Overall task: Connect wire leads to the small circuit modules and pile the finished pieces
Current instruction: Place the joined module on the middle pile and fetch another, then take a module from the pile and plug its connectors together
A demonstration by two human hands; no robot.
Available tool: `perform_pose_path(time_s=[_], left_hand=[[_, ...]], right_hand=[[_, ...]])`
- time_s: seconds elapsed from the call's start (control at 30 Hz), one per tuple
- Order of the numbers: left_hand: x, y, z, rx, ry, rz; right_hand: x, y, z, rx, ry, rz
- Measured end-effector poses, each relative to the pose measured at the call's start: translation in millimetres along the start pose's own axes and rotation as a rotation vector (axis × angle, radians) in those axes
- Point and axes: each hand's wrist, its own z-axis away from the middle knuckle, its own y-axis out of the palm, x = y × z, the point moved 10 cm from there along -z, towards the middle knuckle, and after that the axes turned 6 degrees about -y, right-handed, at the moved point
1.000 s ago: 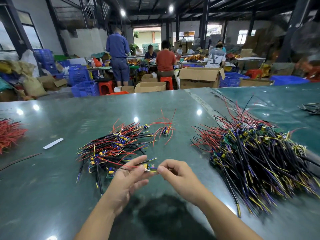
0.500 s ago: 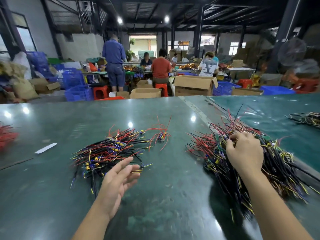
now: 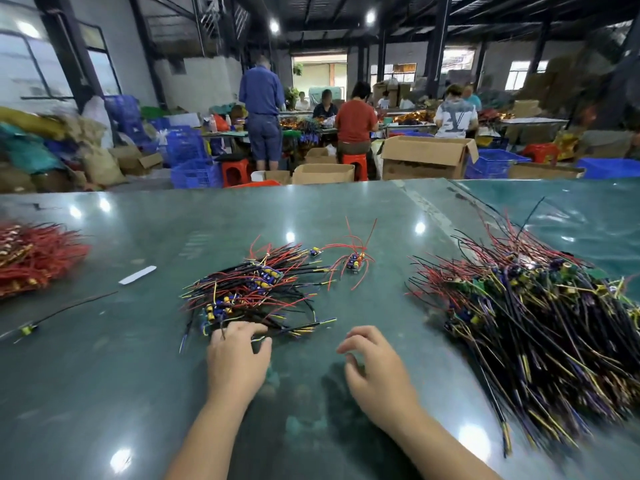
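1. Behind your dark green bench [image 3: 104, 375] lies a dim workshop: several people work at a far table, with blue crates [image 3: 194, 168], red stools [image 3: 235, 171] and open cardboard boxes [image 3: 427, 161] on the floor between.
2. Your left hand [image 3: 239, 355] rests at the near edge of the middle pile of wired modules [image 3: 252, 292], fingers spread and lightly bent over its closest leads. You can see a thin lead under the fingertips, but whether you pinch it cannot be told.
3. Your right hand [image 3: 377, 368] hovers just above the bench, right of the left hand and apart from it, fingers loosely curled and holding nothing.
4. A large heap of black, purple, yellow and red leads with modules [image 3: 540, 320] lies to your right, well apart from the right hand.
5. One small module with red leads [image 3: 355, 261] sits alone just beyond the middle pile.
6. A bundle of red wires [image 3: 34, 258] lies at the far left, with a white strip [image 3: 137, 274] and a single black lead with a yellow part [image 3: 52, 317] nearby.
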Motion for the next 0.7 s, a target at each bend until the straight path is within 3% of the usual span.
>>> perform_pose_path(time_s=[0.13,0.27,0.37,0.43,0.53,0.7], left_hand=[[0,-11,0,-0.045,-0.013,0.081],[-12,-34,9,-0.172,0.023,0.373],[-26,-41,17,-0.174,0.07,0.618],[-40,-35,25,-0.099,0.107,0.75],[-71,-16,43,0.07,0.23,0.774],[-102,5,70,0.333,0.388,0.821]], right_hand=[[-2,-5,0,-0.009,0.019,-0.057],[0,-6,0,0.0,0.036,-0.097],[4,4,4,0.1,0.088,-0.195],[5,16,6,0.173,0.186,-0.398],[6,26,10,0.134,0.397,-0.823],[-9,15,7,-0.02,0.468,-0.961]])
